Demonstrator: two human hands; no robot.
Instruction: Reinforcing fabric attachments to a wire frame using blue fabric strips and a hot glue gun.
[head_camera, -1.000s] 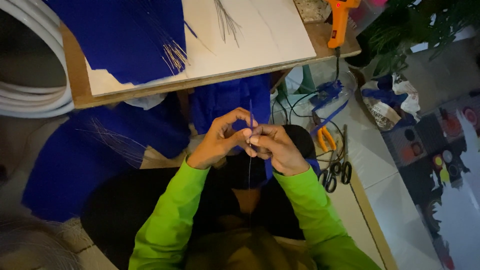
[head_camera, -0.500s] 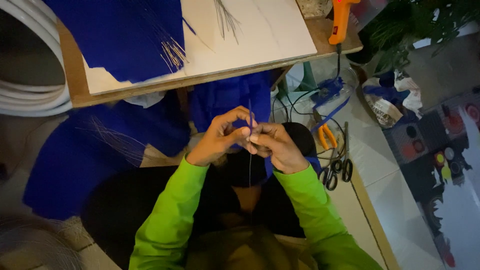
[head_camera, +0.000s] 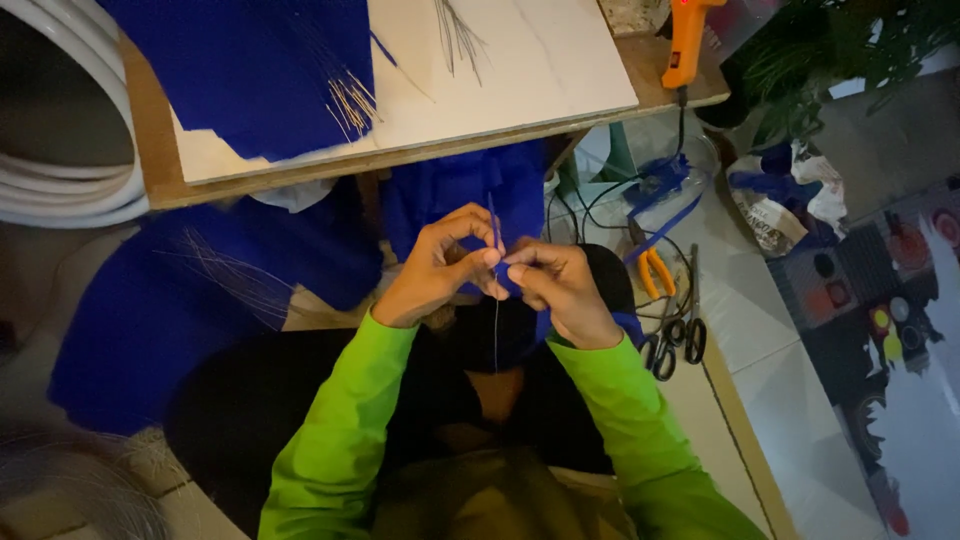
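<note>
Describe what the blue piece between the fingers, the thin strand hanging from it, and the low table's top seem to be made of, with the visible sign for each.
Blue piece, pinched between left hand and right hand: likely matte felt or similar fabric; no shine, soft edges.
Thin strand: probably fine wire; it hangs straight and stiff, though thread is possible.
Table top: a pale, smooth slab with faint veins, like tile or laminate, on a wooden board with brown edges.

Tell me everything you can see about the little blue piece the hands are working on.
The small blue piece is a narrow scrap of deep blue, felt-like fabric, the same colour as the sheets lying around. It is pinched between the fingertips of the left hand and the right hand, held above the lap in front of the table edge. A slim blue strip rises from it, and a thin wire hangs straight down below. Its exact shape is hidden by the fingers.
</note>
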